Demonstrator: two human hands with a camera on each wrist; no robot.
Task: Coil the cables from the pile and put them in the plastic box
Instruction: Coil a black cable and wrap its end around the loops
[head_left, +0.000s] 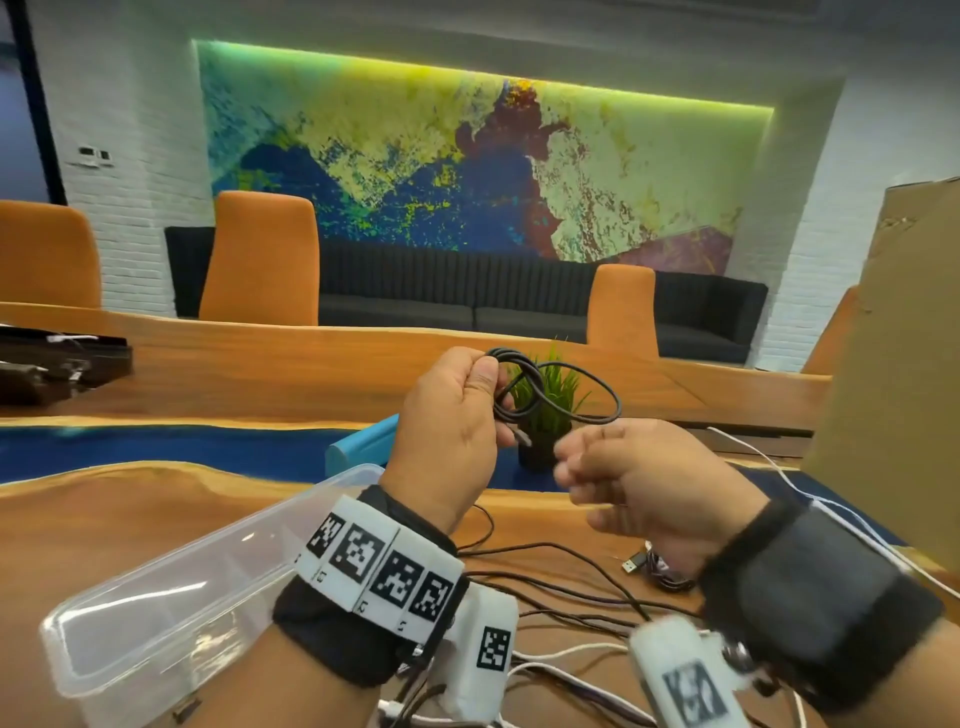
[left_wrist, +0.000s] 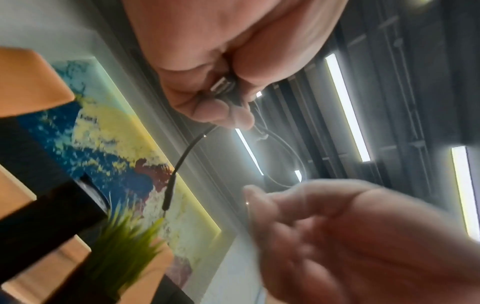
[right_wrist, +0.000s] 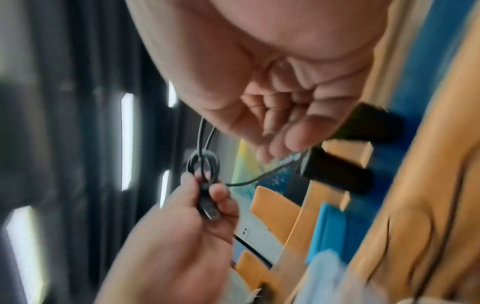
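Above the table (head_left: 156, 519), left hand (head_left: 447, 431) pinches one coiled cable (head_left: 550, 389).

Both hands raised chest-high — left hand (head_left: 449, 415) in a pinching grip, fingers curled; right hand (head_left: 644, 478) just beside it, fingers loosely curled.
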